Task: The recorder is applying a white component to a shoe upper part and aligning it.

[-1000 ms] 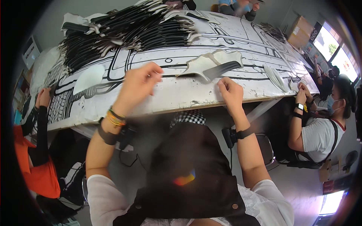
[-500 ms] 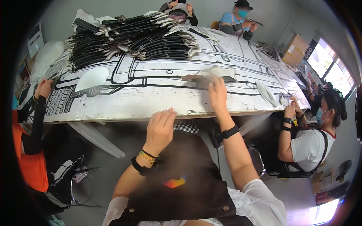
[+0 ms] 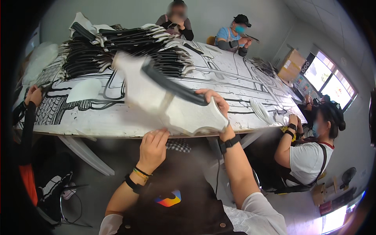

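A white, soft-looking flat piece with a black padded strip (image 3: 188, 117) is held up over the near table edge. My right hand (image 3: 217, 102) is closed on its right end, fingers over the end of the black strip. The far left end of the piece is smeared by motion. My left hand (image 3: 153, 150) is at the table edge, its fingers bent and close together. Their tips meet the lower edge of the piece and seem to pinch it; the thumb is hidden. Behind the piece rises a large stack of similar black-and-white pieces (image 3: 84, 58).
The white table (image 3: 235, 98) has black line drawings. A white oval sheet (image 3: 84, 91) lies at left, and a thin stack of pale sheets (image 3: 260, 111) at right. Co-workers sit at the far side (image 3: 233, 37), at right (image 3: 309, 156) and at left. A cardboard box (image 3: 291, 64) stands far right.
The piece, low over the table half a second ago, is now raised, turned and nearer, in my right hand. Its lower edge has come to my left fingertips. The whole view has shifted slightly.
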Tool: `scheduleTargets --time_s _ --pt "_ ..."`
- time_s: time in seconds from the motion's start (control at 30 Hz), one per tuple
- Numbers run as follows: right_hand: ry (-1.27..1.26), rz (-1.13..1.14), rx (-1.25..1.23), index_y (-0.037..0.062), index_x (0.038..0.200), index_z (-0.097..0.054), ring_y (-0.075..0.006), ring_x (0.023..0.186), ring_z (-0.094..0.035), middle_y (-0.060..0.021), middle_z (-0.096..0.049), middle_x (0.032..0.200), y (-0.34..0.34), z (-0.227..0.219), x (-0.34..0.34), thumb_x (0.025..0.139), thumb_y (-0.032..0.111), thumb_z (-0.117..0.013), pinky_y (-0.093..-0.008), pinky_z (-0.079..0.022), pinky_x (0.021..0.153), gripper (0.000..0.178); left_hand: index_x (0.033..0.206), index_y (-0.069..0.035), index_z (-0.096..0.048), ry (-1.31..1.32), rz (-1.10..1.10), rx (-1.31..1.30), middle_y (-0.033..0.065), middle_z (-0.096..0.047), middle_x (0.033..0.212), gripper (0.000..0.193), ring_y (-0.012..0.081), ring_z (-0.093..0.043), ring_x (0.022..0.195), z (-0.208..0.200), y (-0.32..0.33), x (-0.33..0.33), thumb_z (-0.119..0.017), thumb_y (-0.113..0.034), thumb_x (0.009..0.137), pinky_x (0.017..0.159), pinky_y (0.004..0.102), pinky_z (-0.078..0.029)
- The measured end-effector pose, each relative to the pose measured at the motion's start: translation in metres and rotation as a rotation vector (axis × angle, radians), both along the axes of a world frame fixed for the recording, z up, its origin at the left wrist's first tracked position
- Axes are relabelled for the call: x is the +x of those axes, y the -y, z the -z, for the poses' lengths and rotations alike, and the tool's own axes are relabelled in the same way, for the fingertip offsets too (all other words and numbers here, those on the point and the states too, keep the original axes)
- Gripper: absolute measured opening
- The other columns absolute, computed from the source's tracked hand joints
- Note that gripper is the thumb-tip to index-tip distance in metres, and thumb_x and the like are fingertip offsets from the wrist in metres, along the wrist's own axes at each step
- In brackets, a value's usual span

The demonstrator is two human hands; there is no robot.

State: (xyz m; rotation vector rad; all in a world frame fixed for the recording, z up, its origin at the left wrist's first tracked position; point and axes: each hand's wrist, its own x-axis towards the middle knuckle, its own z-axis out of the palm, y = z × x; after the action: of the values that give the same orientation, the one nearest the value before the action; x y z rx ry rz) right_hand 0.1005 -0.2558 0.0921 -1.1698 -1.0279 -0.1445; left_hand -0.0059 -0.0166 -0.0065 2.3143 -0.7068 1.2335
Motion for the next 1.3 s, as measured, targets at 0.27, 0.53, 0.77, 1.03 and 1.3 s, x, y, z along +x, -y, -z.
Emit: scheduleTargets --time_s 0.27,0.53,0.77,1.03,1.3 --pt "-0.901 0.285 -0.239 0.0051 0.135 -0.051 -0.0256 0.126 -0.054 -0.014 -0.055 0.139 0.055 0.033 0.092 0.1 0.02 -0.038 -0.0355 -0.048 0.097 0.041 0.114 0.0 -0.064 0.046 0.033 0.025 0.0115 -0.064 0.118 0.038 0.0289 -0.057 0.108 0.004 0.003 0.008 -0.061 -0.001 0.076 0.096 0.0425 -0.046" --pt "-0.54 0.442 -0.717 0.0053 0.116 -0.068 -0.0118 0.099 -0.053 -0.0026 -0.065 0.112 0.034 0.011 0.051 0.088 0.01 -0.053 -0.0231 -0.041 0.088 0.033 0.111 -0.001 -0.066 0.048 0.012 -0.03 0.0102 -0.065 0.115 0.035 0.029 -0.058 0.105 0.001 0.003 0.007 -0.065 0.0 0.076 0.092 0.0427 -0.047" --pt "-0.404 0.308 -0.613 0.006 0.106 -0.069 -0.0098 0.084 -0.046 0.0014 -0.058 0.092 0.022 0.015 0.05 0.077 -0.001 -0.048 -0.0224 -0.038 0.078 0.036 0.105 -0.003 -0.066 -0.037 0.097 -0.105 0.0103 -0.066 0.107 0.03 0.0291 -0.06 0.099 -0.016 0.005 -0.007 -0.068 -0.002 0.075 0.087 0.0397 -0.05" --pt "-0.603 0.328 -0.466 0.0124 0.119 -0.053 -0.0085 0.078 -0.047 0.0022 -0.051 0.082 0.021 0.011 0.027 0.084 0.004 -0.051 -0.0198 -0.038 0.071 0.035 0.098 -0.007 -0.068 -0.007 -0.326 -0.165 0.0143 -0.061 0.084 0.016 0.0345 -0.062 0.082 -0.092 -0.15 0.057 -0.068 -0.008 0.082 0.074 0.044 -0.051" --pt "-0.555 0.415 -0.455 0.0102 0.125 -0.055 -0.0095 0.085 -0.051 -0.0006 -0.057 0.089 0.028 0.031 0.043 0.089 0.011 -0.054 -0.0206 -0.039 0.075 0.036 0.138 -0.012 -0.05 -0.645 -0.834 0.073 0.014 -0.053 0.138 0.092 0.0384 -0.039 0.132 -0.068 -0.321 0.138 -0.081 -0.06 0.066 0.108 0.0499 -0.035"
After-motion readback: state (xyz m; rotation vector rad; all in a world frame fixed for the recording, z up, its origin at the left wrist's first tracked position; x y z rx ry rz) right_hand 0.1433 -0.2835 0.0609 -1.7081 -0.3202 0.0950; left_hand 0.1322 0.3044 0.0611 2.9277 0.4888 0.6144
